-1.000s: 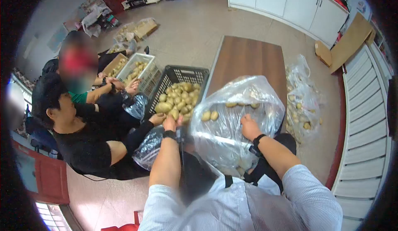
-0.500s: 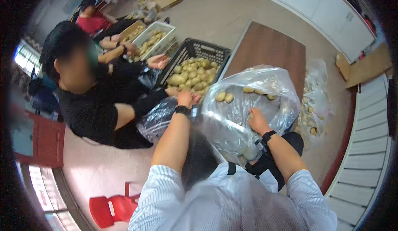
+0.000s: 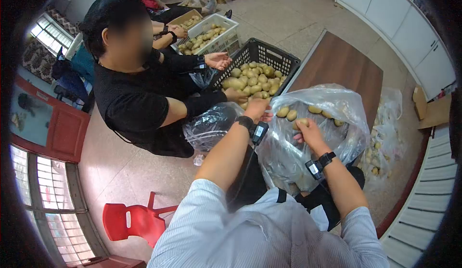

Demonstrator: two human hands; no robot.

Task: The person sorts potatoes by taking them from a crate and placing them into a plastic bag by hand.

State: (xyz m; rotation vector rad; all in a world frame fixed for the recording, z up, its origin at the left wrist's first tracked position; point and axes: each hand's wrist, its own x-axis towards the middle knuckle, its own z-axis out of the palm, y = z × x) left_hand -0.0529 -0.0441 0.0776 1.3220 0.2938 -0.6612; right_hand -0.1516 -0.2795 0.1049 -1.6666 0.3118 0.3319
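A large clear plastic bag (image 3: 288,147) lies open in front of me, its far part over the wooden tabletop, with several potatoes (image 3: 315,109) inside near the far side. My left hand (image 3: 258,109) is closed at the bag's left rim, fingers pinching its edge. Inside the opening, my right hand (image 3: 310,135) grips a potato (image 3: 301,122) between thumb and fingers. Just beyond my left hand stands a black crate (image 3: 284,61) full of potatoes. A co-worker's hand (image 3: 235,95) reaches into that crate close to mine; their other hand (image 3: 218,60) is open over its left edge.
A brown tabletop (image 3: 337,66) extends behind the bag. A co-worker in black (image 3: 139,109) sits at left, beside a bunched clear bag (image 3: 211,126). White crate (image 3: 233,30) stands farther back, bagged potatoes (image 3: 380,143) lie right, and a red chair (image 3: 139,222) stands lower left.
My view has shifted, moving the scene rightward. My right hand has turned and moved nearer the bag's far potatoes, showing its held potato clearly. My left hand remains at the rim.
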